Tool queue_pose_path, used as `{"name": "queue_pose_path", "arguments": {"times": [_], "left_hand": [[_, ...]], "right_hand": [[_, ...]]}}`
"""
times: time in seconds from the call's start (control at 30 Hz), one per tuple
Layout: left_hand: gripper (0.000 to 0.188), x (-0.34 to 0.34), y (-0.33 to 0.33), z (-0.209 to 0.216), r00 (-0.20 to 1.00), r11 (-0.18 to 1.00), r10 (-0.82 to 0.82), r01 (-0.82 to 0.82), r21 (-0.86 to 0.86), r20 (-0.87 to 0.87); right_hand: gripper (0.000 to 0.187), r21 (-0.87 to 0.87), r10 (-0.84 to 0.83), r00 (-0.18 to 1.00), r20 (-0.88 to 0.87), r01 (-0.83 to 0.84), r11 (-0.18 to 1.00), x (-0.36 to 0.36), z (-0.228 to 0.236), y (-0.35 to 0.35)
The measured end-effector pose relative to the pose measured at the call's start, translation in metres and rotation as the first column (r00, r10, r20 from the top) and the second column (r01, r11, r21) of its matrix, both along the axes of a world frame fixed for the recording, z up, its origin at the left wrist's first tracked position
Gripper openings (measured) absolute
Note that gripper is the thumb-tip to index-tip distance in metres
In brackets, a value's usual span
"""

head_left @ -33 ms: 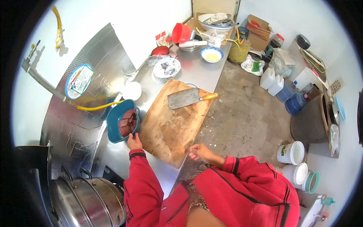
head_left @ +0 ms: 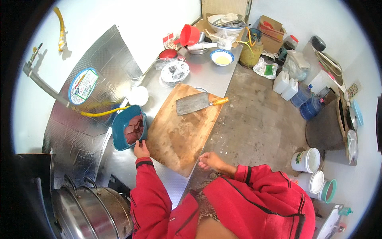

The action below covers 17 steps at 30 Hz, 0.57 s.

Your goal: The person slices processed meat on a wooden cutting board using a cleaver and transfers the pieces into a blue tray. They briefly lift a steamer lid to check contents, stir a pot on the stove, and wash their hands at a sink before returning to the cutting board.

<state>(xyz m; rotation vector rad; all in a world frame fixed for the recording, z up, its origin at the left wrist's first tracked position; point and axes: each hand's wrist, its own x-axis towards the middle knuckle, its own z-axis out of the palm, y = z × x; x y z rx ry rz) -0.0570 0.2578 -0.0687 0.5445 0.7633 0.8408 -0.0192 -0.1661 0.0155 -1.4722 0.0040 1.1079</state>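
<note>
My left hand (head_left: 141, 149) grips the near rim of a teal plastic basin (head_left: 118, 133), thumb and fingers closed on its edge. Inside the basin lie several smooth reddish-brown pieces (head_left: 133, 130), whose kind I cannot make out. To the right of it, a wooden cutting board (head_left: 171, 139) lies slantwise on the metal counter. Across the board's far part rests a cleaver (head_left: 192, 103), its wooden handle sticking out past the right edge. Just off the board's near right corner, my right hand (head_left: 211, 161) hovers with curled fingers and nothing visible in them.
Beyond the board stand a white-blue bowl of yellow liquid (head_left: 223, 58), a bagged bowl (head_left: 175, 72) and a red dipper (head_left: 190, 35). A large steel pot (head_left: 85, 213) is at the near left. White buckets (head_left: 306, 160), water jugs (head_left: 310, 108) and a gas cylinder (head_left: 250, 55) line the floor.
</note>
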Motion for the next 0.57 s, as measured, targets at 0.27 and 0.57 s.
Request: {"name": "queue_pose_path", "arguments": {"times": [0.27, 0.57], "left_hand": [[0.012, -0.068, -0.064, 0.032, 0.954, 0.950, -0.299, 0.298, -0.097, 0.002], [0.025, -0.170, -0.214, 0.063, 0.812, 0.806, -0.582, 0.569, -0.163, -0.049]], "right_hand": [[0.026, 0.068, 0.248, 0.967, 0.059, -0.251, 0.966, -0.040, 0.000, 0.011], [0.026, 0.047, 0.257, 0.958, 0.125, -0.264, 0.963, -0.079, -0.011, -0.009]]}}
